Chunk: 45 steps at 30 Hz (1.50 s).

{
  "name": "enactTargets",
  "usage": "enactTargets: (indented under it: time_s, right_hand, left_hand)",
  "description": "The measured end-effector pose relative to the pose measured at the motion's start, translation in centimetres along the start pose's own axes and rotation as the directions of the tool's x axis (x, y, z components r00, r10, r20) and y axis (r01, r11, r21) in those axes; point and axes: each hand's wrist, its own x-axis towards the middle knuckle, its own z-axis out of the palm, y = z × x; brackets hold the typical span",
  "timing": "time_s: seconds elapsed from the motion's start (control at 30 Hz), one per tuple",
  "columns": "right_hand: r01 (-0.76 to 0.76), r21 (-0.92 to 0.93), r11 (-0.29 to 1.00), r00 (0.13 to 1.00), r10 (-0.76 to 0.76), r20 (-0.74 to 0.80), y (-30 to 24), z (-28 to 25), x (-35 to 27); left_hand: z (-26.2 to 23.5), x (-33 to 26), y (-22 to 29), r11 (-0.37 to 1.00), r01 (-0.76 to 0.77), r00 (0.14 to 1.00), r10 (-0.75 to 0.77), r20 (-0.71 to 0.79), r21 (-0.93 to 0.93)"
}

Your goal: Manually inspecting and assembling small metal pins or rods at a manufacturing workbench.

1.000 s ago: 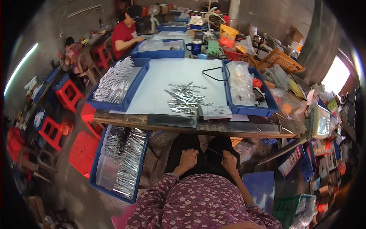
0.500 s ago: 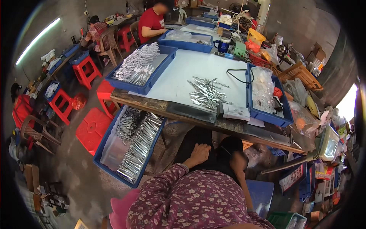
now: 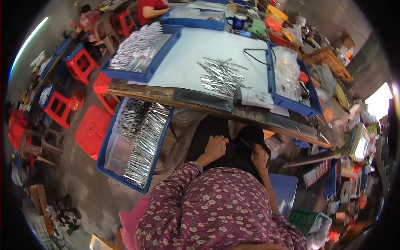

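My left hand [image 3: 217, 147] lies on my dark-trousered left thigh, fingers loosely spread and holding nothing that I can see. Over the right thigh, my right hand [image 3: 260, 157] has its fingers closed around the end of a thin pale rod [image 3: 246, 143]; its exact kind is too small to make out. Beyond my knees stands a worktable with a white sheet [image 3: 183, 58] on it. A loose heap of slim shiny metal parts [image 3: 223, 77] lies on that sheet, out of reach of both hands as they rest. A small pale block [image 3: 255, 98] sits at the table's near edge.
Blue trays stand at the table's left [image 3: 146, 76] and right [image 3: 298, 104]. A lower blue tray [image 3: 143, 189] with metal parts is at my left, beside red stools [image 3: 91, 129]. A lamp [image 3: 359, 143] on an arm juts in at right. Another person [image 3: 151, 10] sits beyond.
The view has tilted, so the table, trays and lap all sit higher in the picture. Both hands stay on my lap; the right one, blurred before, now shows more clearly.
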Motion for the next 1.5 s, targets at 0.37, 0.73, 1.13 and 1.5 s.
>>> enactTargets:
  time_s: [0.37,0.73,1.13,1.5]
  right_hand:
    - [-0.049,0.014,0.999,0.998,0.048,0.05,-0.7,-0.9,0.8]
    - [-0.04,0.013,0.999,0.999,0.039,0.034,-0.8,-0.8,0.6]
    - [-0.012,-0.012,1.0,1.0,0.012,0.003,-0.7,-0.7,0.7]
    - [0.013,-0.02,1.0,1.0,-0.013,0.002,-0.5,-0.2,0.7]
  left_hand:
    - [-0.1,0.8,-0.2,1.0,0.01,1.0,-0.009,0.007,-0.018]
    - [-0.2,0.5,-0.1,0.996,0.067,0.997,-0.064,0.053,-0.057]
    - [-9.3,5.6,1.9,0.792,0.194,0.972,-0.075,0.223,-0.579]
    - [-12.2,15.5,-2.8,0.991,-0.13,0.975,0.127,-0.183,-0.006]
